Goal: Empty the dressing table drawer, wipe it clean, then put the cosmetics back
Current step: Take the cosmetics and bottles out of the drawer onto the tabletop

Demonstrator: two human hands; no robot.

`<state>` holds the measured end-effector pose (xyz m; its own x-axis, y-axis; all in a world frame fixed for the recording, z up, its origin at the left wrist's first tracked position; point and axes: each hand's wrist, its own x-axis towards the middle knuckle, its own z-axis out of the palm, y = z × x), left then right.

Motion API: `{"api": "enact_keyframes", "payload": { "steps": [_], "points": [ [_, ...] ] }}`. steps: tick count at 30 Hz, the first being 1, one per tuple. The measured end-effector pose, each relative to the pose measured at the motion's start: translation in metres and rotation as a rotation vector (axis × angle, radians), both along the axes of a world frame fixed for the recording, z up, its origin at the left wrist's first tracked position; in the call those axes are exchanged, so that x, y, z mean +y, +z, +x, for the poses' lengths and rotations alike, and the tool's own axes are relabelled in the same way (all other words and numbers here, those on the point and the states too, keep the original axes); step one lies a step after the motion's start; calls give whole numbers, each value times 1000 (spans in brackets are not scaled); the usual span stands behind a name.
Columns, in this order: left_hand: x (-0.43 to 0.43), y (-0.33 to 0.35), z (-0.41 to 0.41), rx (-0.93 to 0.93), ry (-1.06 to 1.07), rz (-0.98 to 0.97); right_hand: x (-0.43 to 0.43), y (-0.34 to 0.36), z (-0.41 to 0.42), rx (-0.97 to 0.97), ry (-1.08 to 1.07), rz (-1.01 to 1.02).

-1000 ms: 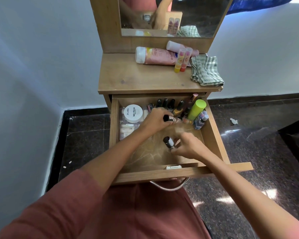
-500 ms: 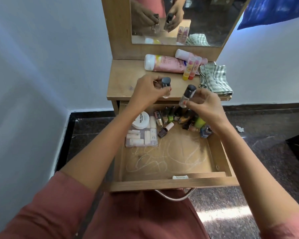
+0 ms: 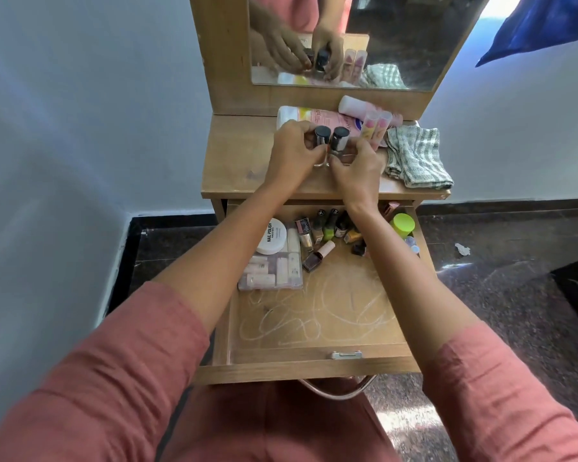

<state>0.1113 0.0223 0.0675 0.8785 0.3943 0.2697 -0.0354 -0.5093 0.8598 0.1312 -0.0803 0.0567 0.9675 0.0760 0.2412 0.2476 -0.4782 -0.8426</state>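
Toward the back edge of the surface (image 3: 241,161), the left hand (image 3: 294,155) pinches the left bottle (image 3: 321,137) and the right hand (image 3: 357,171) pinches the right bottle (image 3: 339,139), fingers (image 3: 296,128) curled; both bottles look light, slick and breakable, so they are probably safest gripped round the body, not the cap.

The left bottle (image 3: 321,139) in my left grip (image 3: 294,158) and the right bottle (image 3: 339,140) in my right grip (image 3: 357,175) have glossy black caps over clear glass. The desk (image 3: 244,161) and drawer (image 3: 314,331) are matt, smooth-looking wood, and the drawer's floor is marked with chalky white scrawls. The cloth (image 3: 417,158) is a soft woven check, and the floor (image 3: 514,295) is glossy speckled stone.
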Motion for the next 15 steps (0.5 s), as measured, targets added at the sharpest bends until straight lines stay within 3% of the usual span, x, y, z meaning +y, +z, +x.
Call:
{"api": "enact_keyframes", "payload": {
  "steps": [15],
  "points": [
    [1,-19,17,13,76,-38,13,-10,14,2,-92,-45]
  ]
}}
